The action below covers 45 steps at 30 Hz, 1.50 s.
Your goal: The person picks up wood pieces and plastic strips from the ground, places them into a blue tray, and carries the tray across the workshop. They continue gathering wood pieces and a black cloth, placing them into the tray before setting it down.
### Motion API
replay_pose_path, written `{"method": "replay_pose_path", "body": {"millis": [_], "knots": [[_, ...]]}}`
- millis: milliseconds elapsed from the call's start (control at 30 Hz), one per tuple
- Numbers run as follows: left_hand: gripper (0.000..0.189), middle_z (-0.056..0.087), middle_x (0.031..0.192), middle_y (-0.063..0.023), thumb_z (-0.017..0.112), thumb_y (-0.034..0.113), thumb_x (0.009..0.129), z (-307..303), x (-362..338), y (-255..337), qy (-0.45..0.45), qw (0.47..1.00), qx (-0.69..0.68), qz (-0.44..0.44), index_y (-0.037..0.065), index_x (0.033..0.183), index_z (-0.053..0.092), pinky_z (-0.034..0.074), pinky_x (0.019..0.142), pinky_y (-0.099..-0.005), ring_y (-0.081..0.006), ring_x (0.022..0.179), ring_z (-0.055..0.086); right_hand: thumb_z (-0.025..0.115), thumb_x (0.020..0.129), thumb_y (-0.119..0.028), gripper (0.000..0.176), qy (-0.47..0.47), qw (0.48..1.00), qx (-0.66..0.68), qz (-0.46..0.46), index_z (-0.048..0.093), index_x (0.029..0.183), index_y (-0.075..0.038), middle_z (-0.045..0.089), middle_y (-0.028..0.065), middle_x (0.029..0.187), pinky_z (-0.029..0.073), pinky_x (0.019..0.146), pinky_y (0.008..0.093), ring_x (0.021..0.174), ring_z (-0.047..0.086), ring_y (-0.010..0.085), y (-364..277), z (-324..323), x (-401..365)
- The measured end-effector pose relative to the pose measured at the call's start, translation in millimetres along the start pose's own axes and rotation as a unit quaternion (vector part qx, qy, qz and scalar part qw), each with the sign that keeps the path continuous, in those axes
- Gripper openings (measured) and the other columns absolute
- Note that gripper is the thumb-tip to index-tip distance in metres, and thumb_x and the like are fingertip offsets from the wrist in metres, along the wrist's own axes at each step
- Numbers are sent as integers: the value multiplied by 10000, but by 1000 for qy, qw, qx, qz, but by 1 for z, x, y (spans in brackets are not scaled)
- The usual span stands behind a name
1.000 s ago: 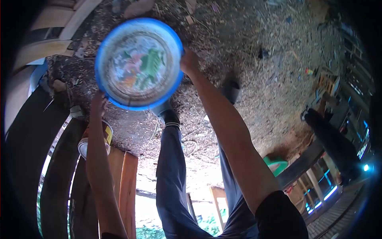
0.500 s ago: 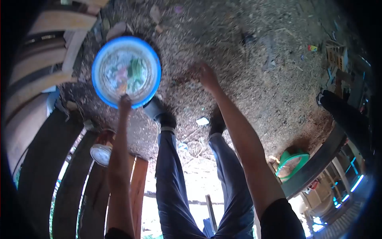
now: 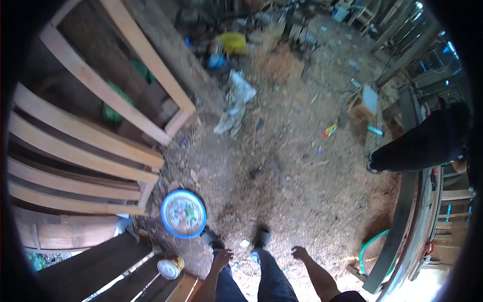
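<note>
My left hand (image 3: 222,258) hangs over my left leg, loosely open, with nothing seen in it. My right hand (image 3: 300,253) is held out to the right of my right leg, its fingers loosely spread and apparently holding nothing. To the left of my feet, a white basin with a blue rim (image 3: 164,214) sits on the ground, apart from both hands. Greenish and pale contents (image 3: 187,215) lie in it, too blurred to name. A can with a pale lid (image 3: 168,269) stands lower left, near the planks.
Wooden slatted frames (image 3: 75,136) lean along the left. A person in dark clothes (image 3: 417,143) is at the right, beside a long beam (image 3: 405,211). A green-rimmed container (image 3: 363,251) lies beneath it. Cloth or plastic sheeting (image 3: 236,98) and a yellow bag (image 3: 232,44) lie ahead on dirt.
My left hand has left the basin's edge and drawn back over my leg. My right hand has pulled back toward me. The view has tilted up, showing more ground ahead.
</note>
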<state>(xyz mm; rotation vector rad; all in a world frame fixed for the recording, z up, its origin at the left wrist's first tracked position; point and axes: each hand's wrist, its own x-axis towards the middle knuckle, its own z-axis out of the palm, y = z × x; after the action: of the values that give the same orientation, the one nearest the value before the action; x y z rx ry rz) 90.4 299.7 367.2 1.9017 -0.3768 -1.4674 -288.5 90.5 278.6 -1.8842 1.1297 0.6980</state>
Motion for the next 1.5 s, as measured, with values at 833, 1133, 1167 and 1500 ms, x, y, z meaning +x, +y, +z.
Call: {"method": "replay_pose_path", "body": {"millis": [833,1133,1167,1500], "knots": [[396,618,929,-88,570,252,795,-50,110,323,-154,979,126,37,57,1129,487,462,662,-347,-195,794,597,533,645,-132,341,465,845,224,139,597,978,-102,625,153,820,493,636,341,756,610,280,-126,-139,-112],[346,611,955,-110,503,188,813,-4,153,406,-179,958,222,-32,47,1129,484,460,626,-325,-208,749,606,564,653,-108,338,-126,985,39,110,606,986,-73,628,175,887,510,671,360,781,629,268,-34,-86,-61],[348,612,954,-114,503,188,814,-5,158,409,-161,965,206,-34,43,1130,482,461,621,-320,-211,743,607,578,653,-119,328,-57,913,284,287,614,976,-76,631,175,881,506,687,358,798,629,258,-46,-112,-80],[281,640,822,-125,502,184,817,0,223,443,-21,993,114,-30,19,1044,516,460,473,-299,-192,605,619,548,730,-48,329,182,834,480,200,529,1056,-86,615,129,741,525,479,414,636,624,239,-28,-412,50]]}}
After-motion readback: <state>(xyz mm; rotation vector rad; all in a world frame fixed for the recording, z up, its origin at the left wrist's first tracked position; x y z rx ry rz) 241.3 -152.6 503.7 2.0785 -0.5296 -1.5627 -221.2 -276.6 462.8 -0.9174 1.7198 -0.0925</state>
